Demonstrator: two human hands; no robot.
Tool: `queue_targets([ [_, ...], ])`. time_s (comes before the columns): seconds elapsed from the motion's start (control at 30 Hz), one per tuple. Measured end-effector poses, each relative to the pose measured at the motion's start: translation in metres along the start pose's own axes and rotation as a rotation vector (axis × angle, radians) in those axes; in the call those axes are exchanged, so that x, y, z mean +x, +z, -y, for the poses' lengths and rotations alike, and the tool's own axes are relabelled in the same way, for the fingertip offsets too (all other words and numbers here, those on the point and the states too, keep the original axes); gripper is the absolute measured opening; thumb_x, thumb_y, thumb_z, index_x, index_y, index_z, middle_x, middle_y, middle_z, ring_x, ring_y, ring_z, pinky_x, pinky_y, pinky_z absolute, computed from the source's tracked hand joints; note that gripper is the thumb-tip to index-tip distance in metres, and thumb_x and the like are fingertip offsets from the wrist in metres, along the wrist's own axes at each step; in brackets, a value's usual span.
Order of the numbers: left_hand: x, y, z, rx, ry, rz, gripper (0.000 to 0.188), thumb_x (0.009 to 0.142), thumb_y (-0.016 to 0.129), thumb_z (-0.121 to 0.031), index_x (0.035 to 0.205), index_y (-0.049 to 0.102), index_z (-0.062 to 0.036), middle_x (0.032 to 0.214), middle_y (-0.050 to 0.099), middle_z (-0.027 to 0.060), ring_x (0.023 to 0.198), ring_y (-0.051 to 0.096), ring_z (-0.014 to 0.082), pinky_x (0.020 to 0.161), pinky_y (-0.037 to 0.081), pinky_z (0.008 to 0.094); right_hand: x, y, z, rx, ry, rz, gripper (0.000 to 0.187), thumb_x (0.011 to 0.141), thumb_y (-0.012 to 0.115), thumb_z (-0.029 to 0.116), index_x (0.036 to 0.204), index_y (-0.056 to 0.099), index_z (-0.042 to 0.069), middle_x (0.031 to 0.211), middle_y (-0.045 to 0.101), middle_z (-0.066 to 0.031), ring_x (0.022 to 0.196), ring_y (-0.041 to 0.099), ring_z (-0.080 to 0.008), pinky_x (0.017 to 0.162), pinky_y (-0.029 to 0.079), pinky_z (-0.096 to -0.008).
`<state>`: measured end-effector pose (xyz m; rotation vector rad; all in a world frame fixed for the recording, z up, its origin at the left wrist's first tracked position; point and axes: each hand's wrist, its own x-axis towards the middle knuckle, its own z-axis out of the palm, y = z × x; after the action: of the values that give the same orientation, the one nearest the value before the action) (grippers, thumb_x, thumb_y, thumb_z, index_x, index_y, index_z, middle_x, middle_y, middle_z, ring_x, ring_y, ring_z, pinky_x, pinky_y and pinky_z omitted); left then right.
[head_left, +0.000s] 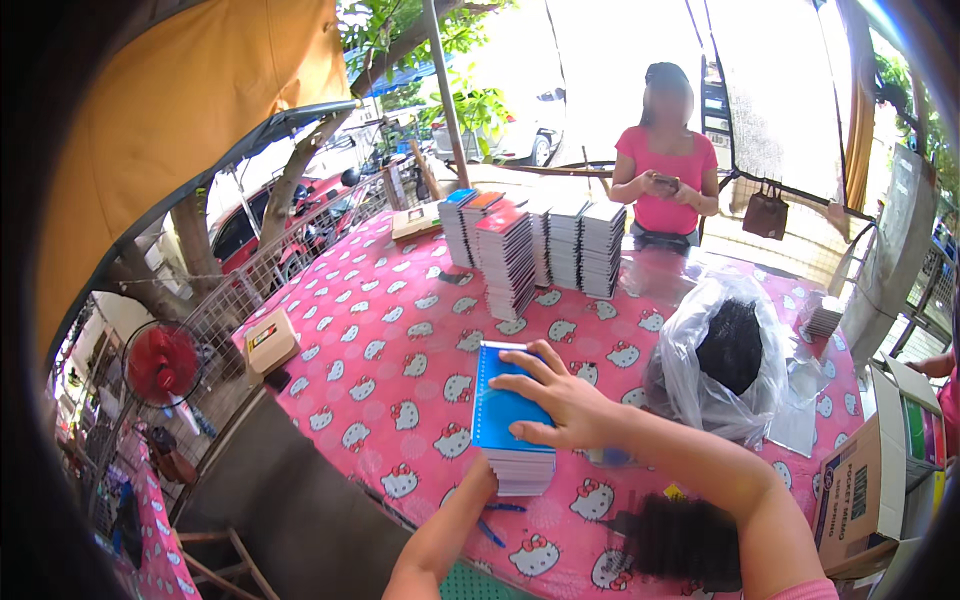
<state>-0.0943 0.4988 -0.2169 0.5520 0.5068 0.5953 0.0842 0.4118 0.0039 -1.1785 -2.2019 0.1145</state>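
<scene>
A stack of blue-covered spiral notebooks stands near the front of a table under a pink cartoon-cat cloth. My right hand lies flat on the top cover with fingers spread. My left hand presses against the stack's near left corner; its fingers are mostly hidden. A blue pen lies on the cloth just in front of the stack.
Several taller notebook stacks stand at the far side. A clear plastic bag with something dark inside sits right of my hand. A person in a pink top stands beyond. A cardboard box is at right, a small box at the left edge.
</scene>
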Motion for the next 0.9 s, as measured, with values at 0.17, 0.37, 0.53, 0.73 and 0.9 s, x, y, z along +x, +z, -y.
queue_targets([
  [0.17,0.026,-0.012,-0.002,0.0,0.0,-0.026,0.069,0.091,0.039,-0.059,0.134,0.039,-0.0048,0.129,0.051,0.0178,0.106,0.061,0.0291,0.092,0.05,0.0447,-0.012,0.011,-0.042,0.037,0.068,-0.041,0.056,0.086,0.055,0.045,0.132,0.046,0.015,0.145,0.031,-0.0179,0.131,0.025,-0.0416,0.104,0.033,-0.0525],
  [0.37,0.04,-0.017,-0.002,-0.001,0.035,-0.064,0.075,0.09,0.037,-0.064,0.137,0.036,-0.0049,0.132,0.048,0.0189,0.106,0.061,0.0291,0.092,0.051,0.0446,-0.011,0.011,-0.036,0.149,0.13,-0.01,0.056,0.086,0.054,0.048,0.131,0.048,0.016,0.143,0.033,-0.0179,0.131,0.025,-0.0417,0.102,0.034,-0.0537],
  [0.53,0.037,-0.011,-0.04,0.036,0.143,-0.074,0.08,0.089,0.036,-0.067,0.139,0.033,-0.0049,0.135,0.046,0.0198,0.106,0.061,0.0292,0.091,0.051,0.0445,-0.007,0.016,-0.031,0.11,0.146,-0.013,0.056,0.085,0.054,0.049,0.13,0.049,0.017,0.143,0.034,-0.0171,0.132,0.024,-0.0418,0.102,0.035,-0.0539],
  [0.73,-0.012,0.09,-0.139,0.291,0.241,0.061,0.085,0.088,0.036,-0.071,0.142,0.03,-0.0047,0.137,0.044,0.0211,0.107,0.06,0.0292,0.091,0.051,0.0443,0.019,0.029,-0.02,-0.013,0.196,0.067,0.056,0.083,0.052,0.055,0.128,0.05,0.022,0.143,0.037,-0.0131,0.134,0.022,-0.0453,0.091,0.047,-0.0569],
  [0.9,-0.038,0.113,-0.15,0.362,0.192,0.08,0.082,0.09,0.036,-0.067,0.142,0.032,-0.0046,0.131,0.05,0.0194,0.11,0.058,0.0293,0.091,0.051,0.0438,0.027,0.045,-0.011,0.032,0.195,0.013,0.077,0.083,0.048,0.069,0.142,0.035,0.02,0.151,0.019,-0.0185,0.139,0.016,-0.0426,0.107,0.029,-0.0532],
])
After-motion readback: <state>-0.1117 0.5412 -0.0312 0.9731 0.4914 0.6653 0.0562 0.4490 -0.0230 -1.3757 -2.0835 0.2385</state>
